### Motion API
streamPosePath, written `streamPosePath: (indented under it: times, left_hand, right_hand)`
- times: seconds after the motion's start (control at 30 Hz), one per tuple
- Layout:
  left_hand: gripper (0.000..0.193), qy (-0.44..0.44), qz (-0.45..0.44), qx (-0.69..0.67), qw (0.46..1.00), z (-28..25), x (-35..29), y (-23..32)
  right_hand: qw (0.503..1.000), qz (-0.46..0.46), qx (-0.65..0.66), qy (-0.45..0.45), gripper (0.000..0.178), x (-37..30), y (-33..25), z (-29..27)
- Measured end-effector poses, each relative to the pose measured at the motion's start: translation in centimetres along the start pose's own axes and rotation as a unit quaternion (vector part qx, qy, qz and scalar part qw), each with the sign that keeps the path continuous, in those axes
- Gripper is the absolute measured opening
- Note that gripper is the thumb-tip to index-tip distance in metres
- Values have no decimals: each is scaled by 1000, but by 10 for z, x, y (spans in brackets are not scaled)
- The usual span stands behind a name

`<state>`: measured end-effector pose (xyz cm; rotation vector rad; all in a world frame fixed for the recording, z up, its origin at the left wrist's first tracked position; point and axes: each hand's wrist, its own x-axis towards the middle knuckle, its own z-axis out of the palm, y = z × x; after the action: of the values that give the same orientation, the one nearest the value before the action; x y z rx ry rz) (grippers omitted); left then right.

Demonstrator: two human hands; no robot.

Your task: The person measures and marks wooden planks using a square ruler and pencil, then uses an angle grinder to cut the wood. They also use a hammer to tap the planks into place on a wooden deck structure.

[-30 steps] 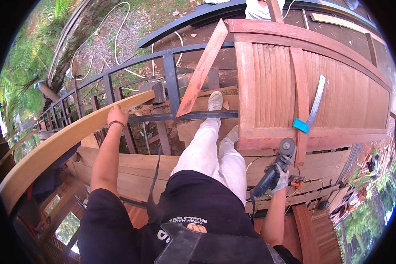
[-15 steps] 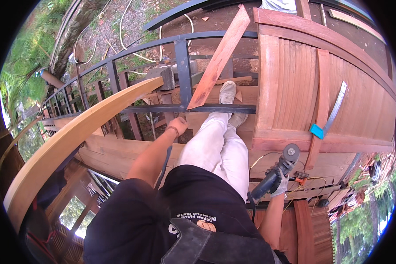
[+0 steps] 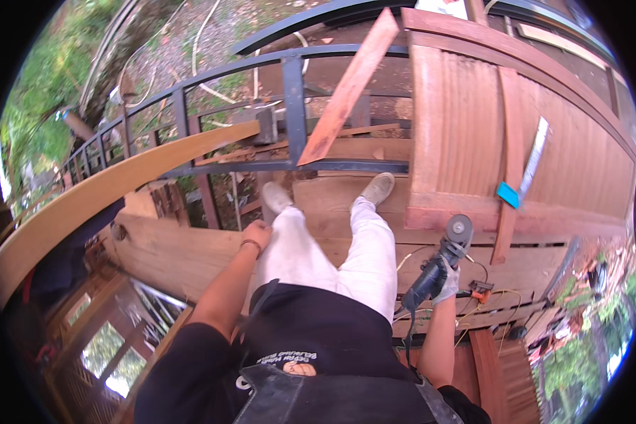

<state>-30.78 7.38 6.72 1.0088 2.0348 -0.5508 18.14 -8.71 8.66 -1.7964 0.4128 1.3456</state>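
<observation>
Left hand [image 3: 258,233] lowered off curved wooden rail [image 3: 120,180]

White trousers [image 3: 318,261]; black grinder [image 3: 442,265]; dark blue railing [image 3: 293,106]; reddish-brown door [image 3: 473,127].

Soft, even daylight, faint shadows, strong fisheye bending at a black rim, slightly blurred edges.
</observation>
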Motion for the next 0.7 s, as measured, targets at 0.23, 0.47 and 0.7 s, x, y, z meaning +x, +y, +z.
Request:
streamPosePath:
  times: [0.23, 0.47, 0.7]
  left_hand:
    - [24, 180, 225, -45, 957, 11, 99, 67]
    - [43, 273, 237, 64, 930, 14, 196, 139]
    - [44, 135, 258, 56, 955, 35, 269, 103]
  right_hand:
    - [999, -28, 22, 34, 30, -24, 18, 31]
    - [991, -53, -80, 97, 29, -24, 85, 25]
    - [993, -10, -48, 107, 25, -38, 101, 52]
